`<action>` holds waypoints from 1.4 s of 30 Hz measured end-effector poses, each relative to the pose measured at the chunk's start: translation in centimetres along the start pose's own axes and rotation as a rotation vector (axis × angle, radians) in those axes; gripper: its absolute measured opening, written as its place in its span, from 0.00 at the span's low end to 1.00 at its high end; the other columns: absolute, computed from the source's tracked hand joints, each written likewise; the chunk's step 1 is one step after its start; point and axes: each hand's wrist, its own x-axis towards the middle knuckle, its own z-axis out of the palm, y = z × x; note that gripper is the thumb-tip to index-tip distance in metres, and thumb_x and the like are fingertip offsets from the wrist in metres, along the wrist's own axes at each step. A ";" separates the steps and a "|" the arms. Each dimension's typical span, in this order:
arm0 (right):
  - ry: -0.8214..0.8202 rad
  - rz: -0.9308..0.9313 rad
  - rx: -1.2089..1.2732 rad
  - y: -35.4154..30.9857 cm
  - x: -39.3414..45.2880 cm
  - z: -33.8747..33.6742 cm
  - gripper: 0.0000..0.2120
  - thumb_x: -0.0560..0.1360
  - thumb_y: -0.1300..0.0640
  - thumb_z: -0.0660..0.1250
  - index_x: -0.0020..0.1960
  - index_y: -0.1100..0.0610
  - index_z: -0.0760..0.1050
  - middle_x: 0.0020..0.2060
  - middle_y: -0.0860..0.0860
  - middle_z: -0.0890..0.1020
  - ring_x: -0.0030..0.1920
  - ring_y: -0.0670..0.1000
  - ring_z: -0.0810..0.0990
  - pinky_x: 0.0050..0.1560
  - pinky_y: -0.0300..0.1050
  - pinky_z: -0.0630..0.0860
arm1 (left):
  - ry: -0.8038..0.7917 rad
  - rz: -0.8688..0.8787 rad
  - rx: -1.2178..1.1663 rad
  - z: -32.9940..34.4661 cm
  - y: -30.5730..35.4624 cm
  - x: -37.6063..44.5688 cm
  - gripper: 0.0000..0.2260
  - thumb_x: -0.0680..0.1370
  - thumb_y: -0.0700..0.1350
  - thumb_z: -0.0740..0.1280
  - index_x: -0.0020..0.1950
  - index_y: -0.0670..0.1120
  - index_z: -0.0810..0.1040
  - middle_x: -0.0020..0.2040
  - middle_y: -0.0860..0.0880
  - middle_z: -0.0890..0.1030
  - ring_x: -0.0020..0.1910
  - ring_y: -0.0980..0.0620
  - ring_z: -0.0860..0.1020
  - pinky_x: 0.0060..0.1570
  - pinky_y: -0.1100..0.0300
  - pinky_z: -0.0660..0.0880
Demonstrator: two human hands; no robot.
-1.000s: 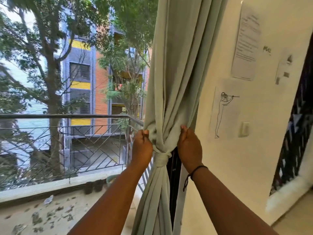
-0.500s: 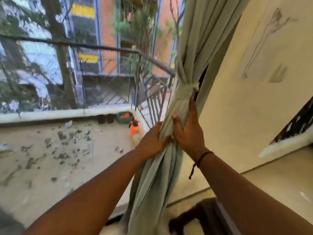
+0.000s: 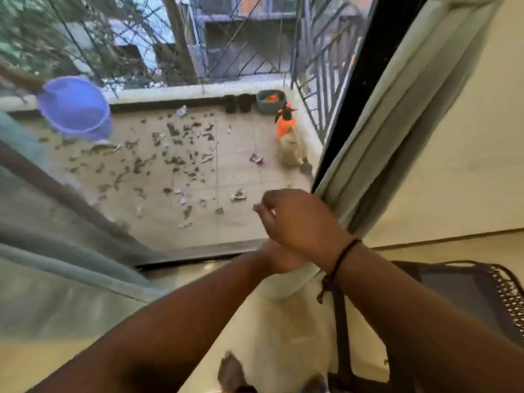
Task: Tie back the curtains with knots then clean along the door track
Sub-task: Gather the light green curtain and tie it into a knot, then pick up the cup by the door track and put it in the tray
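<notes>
Off the curtain: both hands.

A single head-worn wide-angle camera looks steeply down and forward from inside the doorway; both forearms fill the near foreground; the door track crosses mid-frame; the littered balcony floor and railing lie beyond.

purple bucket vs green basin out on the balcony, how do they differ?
The purple bucket sits at the left and looks bigger; the green basin sits far back by the railing. The bucket's contents cannot be made out; the basin holds something orange. Both are round, open-topped containers.
</notes>
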 end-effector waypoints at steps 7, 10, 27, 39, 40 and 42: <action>-0.587 0.028 -0.556 10.3 -6.2 9.1 0.17 0.77 0.53 0.56 0.63 0.50 0.73 0.59 0.52 0.78 0.61 0.57 0.74 0.66 0.58 0.61 | -0.212 -0.172 0.307 10.3 -3.2 -1.0 0.29 0.75 0.56 0.63 0.74 0.51 0.61 0.73 0.45 0.65 0.67 0.42 0.69 0.63 0.48 0.70; -0.767 0.080 -0.777 14.5 -9.3 11.6 0.20 0.78 0.53 0.52 0.69 0.52 0.68 0.68 0.55 0.71 0.68 0.60 0.66 0.69 0.69 0.52 | -0.206 -0.276 0.372 11.3 -5.7 -2.0 0.29 0.78 0.56 0.61 0.76 0.51 0.57 0.75 0.46 0.61 0.71 0.42 0.66 0.66 0.47 0.67; -1.098 0.441 -0.752 18.5 -10.0 15.8 0.24 0.73 0.45 0.56 0.69 0.46 0.66 0.70 0.53 0.69 0.69 0.61 0.64 0.65 0.76 0.48 | -0.264 -0.573 0.398 6.7 -17.1 -1.2 0.25 0.79 0.56 0.59 0.74 0.49 0.63 0.72 0.47 0.67 0.69 0.45 0.68 0.66 0.51 0.67; -1.154 0.613 -0.466 16.4 -4.4 26.6 0.26 0.73 0.38 0.50 0.68 0.44 0.65 0.68 0.51 0.70 0.68 0.62 0.65 0.63 0.79 0.46 | -0.413 -0.582 0.435 0.8 -30.0 3.4 0.23 0.80 0.55 0.58 0.73 0.47 0.63 0.71 0.46 0.69 0.68 0.45 0.69 0.64 0.51 0.69; -1.176 0.633 -0.465 16.5 -4.1 27.9 0.25 0.73 0.39 0.50 0.67 0.44 0.66 0.68 0.52 0.69 0.68 0.64 0.64 0.63 0.79 0.46 | -0.423 -0.597 0.443 0.9 -31.2 3.8 0.23 0.80 0.55 0.58 0.73 0.47 0.63 0.70 0.46 0.69 0.68 0.45 0.69 0.64 0.51 0.70; -1.197 0.651 -0.444 16.9 -3.7 31.2 0.24 0.73 0.43 0.50 0.67 0.46 0.67 0.68 0.53 0.69 0.68 0.66 0.62 0.62 0.79 0.47 | -0.426 -0.623 0.453 1.7 -33.7 4.9 0.23 0.80 0.55 0.58 0.73 0.48 0.63 0.70 0.45 0.69 0.67 0.45 0.70 0.63 0.51 0.70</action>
